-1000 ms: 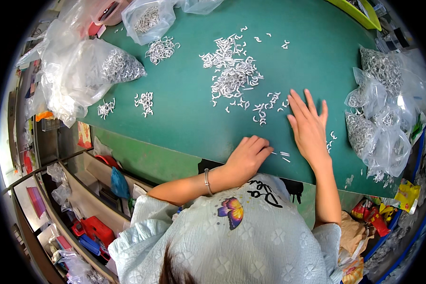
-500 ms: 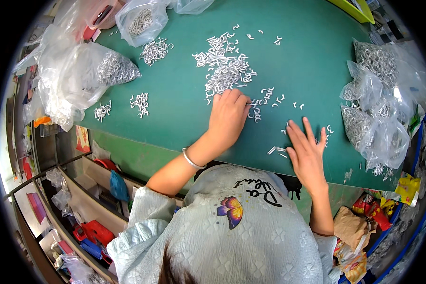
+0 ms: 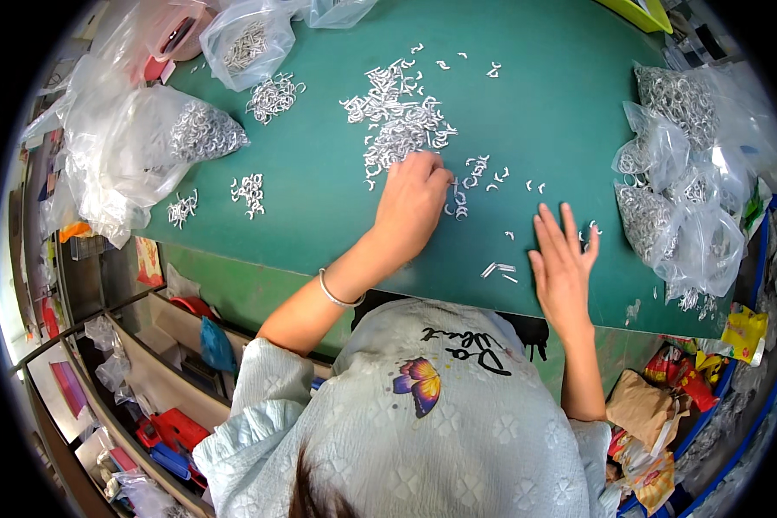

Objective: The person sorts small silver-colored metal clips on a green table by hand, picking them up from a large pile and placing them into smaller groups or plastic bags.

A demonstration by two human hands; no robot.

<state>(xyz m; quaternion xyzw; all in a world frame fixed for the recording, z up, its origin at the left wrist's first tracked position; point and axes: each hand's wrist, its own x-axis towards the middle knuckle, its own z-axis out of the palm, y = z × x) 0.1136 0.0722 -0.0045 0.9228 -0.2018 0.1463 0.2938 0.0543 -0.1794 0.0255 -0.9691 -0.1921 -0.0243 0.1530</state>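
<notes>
My left hand is closed, its fingertips curled down at the near edge of a heap of small silvery curved metal pieces. What lies between those fingertips is hidden. A small cluster of the same pieces is just right of them. My right hand rests flat on the green table with its fingers spread. A few curved pieces show by its fingertips, partly covered. To its left lie several short straight metal pieces.
Clear bags of metal parts stand at the left and right of the table. Smaller piles lie left of the heap. An open bag and a yellow tray are at the far side. A partitioned drawer is below left.
My right hand has slid slightly right and away from me, over the curved pieces there. My left hand stays by the heap, its fingers drawn in a little. The whole view has shifted slightly.
</notes>
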